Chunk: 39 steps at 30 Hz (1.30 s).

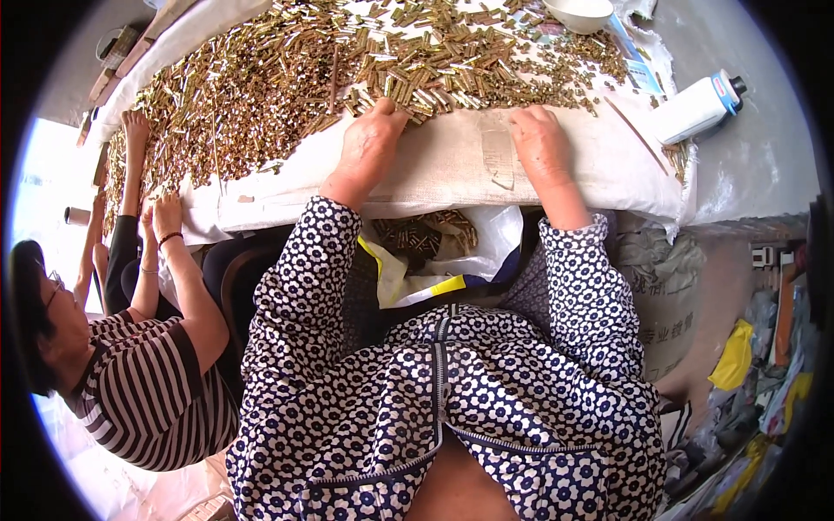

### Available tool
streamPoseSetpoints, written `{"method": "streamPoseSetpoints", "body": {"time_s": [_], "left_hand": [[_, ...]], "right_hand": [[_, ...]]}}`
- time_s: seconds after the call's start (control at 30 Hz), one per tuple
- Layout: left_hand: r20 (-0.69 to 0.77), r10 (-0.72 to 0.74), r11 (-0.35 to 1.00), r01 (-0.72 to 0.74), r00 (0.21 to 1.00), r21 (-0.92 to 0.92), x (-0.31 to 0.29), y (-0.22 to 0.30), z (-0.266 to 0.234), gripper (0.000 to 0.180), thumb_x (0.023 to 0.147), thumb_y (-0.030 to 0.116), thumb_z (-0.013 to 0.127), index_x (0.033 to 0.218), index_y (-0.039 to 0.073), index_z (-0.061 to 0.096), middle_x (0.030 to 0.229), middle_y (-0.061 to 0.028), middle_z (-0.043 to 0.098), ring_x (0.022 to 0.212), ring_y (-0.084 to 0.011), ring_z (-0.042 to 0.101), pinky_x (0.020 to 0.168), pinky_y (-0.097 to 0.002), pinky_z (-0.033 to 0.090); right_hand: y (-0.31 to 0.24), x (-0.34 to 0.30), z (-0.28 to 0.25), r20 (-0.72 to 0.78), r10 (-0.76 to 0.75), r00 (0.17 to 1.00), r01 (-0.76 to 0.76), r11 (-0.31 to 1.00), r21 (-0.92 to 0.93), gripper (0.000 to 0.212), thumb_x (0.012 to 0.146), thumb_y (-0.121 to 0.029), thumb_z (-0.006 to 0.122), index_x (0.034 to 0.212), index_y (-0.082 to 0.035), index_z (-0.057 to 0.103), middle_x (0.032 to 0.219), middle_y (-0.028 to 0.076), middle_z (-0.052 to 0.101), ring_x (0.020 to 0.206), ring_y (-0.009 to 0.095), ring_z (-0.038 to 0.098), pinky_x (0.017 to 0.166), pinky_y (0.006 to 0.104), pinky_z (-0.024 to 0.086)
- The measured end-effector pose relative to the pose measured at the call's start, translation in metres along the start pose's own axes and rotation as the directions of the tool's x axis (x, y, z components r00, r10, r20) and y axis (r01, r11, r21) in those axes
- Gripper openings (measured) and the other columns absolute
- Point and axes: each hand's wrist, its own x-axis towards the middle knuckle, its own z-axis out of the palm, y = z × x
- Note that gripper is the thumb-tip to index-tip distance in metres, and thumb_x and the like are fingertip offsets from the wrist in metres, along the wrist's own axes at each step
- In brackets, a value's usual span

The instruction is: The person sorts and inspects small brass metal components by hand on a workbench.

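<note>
Small brass-coloured metal pieces (252,95), some short and some longer tubes or strips, lie in a wide heap on a cloth-covered table (417,169). My left hand (372,143) is at the near edge of the heap, its fingers curled together against the longer pieces (426,74); whatever they grip is hidden. To the right, my right hand (540,148) is over the bare cloth beside a tan patch, fingers bent and closed. Its fingertips are turned away, so I cannot make out anything in them. Below the table edge, an open white sack (495,247) holds more metal pieces (426,239).
A white bottle (695,108) with a black cap lies tilted at the right, near a thin stick (634,135). At the back stands a white bowl (580,14). A person in a striped shirt (143,391) works on the left; another hand (135,130) reaches in beyond. Plastic bags (764,373) pile up at right.
</note>
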Motion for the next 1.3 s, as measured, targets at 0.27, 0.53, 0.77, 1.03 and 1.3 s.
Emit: {"method": "streamPoseSetpoints", "body": {"time_s": [0.27, 0.53, 0.77, 1.03, 1.3], "left_hand": [[0.105, -0.302, 0.756, 0.305, 0.947, -0.579, -0.011, 0.024, -0.007, 0.013, 0.080, -0.001, 0.058, 0.092, 0.003, 0.060, 0.091, -0.0131, 0.060, 0.078, -0.0311, 0.061, 0.068, -0.0376, 0.051], [-0.104, -0.202, 0.840, 0.117, 0.974, -0.530, -0.028, 0.023, 0.012, 0.011, 0.085, 0.003, 0.060, 0.096, 0.002, 0.060, 0.077, -0.0081, 0.062, 0.062, -0.0152, 0.058, 0.054, -0.0272, 0.047], [0.416, -0.399, 0.019, 0.461, 0.817, -0.887, -0.037, 0.041, -0.001, 0.011, 0.091, 0.007, 0.057, 0.101, 0.003, 0.060, 0.080, -0.0027, 0.063, 0.065, -0.0068, 0.058, 0.052, -0.0182, 0.043], [0.436, -0.394, -0.252, 0.361, 0.809, -0.898, -0.040, 0.059, -0.008, 0.009, 0.092, 0.009, 0.057, 0.098, 0.003, 0.060, 0.084, -0.0024, 0.062, 0.070, -0.0097, 0.062, 0.054, -0.0197, 0.046], [0.422, -0.344, -0.322, 0.316, 0.839, -0.892, -0.044, 0.064, -0.005, 0.008, 0.093, 0.010, 0.056, 0.096, 0.003, 0.058, 0.081, -0.0053, 0.062, 0.069, -0.0100, 0.061, 0.053, -0.0187, 0.045]], "right_hand": [[-0.025, -0.014, -0.014, -0.059, -0.004, 0.998, 0.015, 0.985, 0.174, 0.008, 0.076, -0.009, 0.063, 0.083, -0.011, 0.063, 0.086, 0.006, 0.062, 0.084, 0.027, 0.059, 0.072, 0.0373, 0.050], [-0.058, -0.035, -0.021, -0.143, -0.229, 0.963, 0.251, 0.956, 0.155, 0.013, 0.074, -0.003, 0.063, 0.083, -0.011, 0.064, 0.085, 0.005, 0.063, 0.084, 0.026, 0.059, 0.074, 0.0366, 0.050], [-0.060, -0.038, -0.035, -0.067, -0.212, 0.975, 0.215, 0.976, 0.044, 0.015, 0.073, -0.001, 0.062, 0.084, -0.012, 0.064, 0.084, 0.005, 0.063, 0.081, 0.025, 0.059, 0.071, 0.0325, 0.049], [-0.083, -0.049, -0.036, 0.320, -0.027, 0.947, -0.290, 0.359, 0.887, 0.009, 0.084, 0.000, 0.062, 0.092, -0.002, 0.062, 0.088, 0.000, 0.063, 0.081, 0.007, 0.058, 0.076, 0.0226, 0.046], [-0.095, -0.059, -0.035, 0.394, -0.044, 0.918, -0.395, -0.023, 0.918, 0.012, 0.084, -0.008, 0.063, 0.094, 0.000, 0.060, 0.089, 0.004, 0.062, 0.085, 0.010, 0.058, 0.079, 0.0243, 0.045]]}}
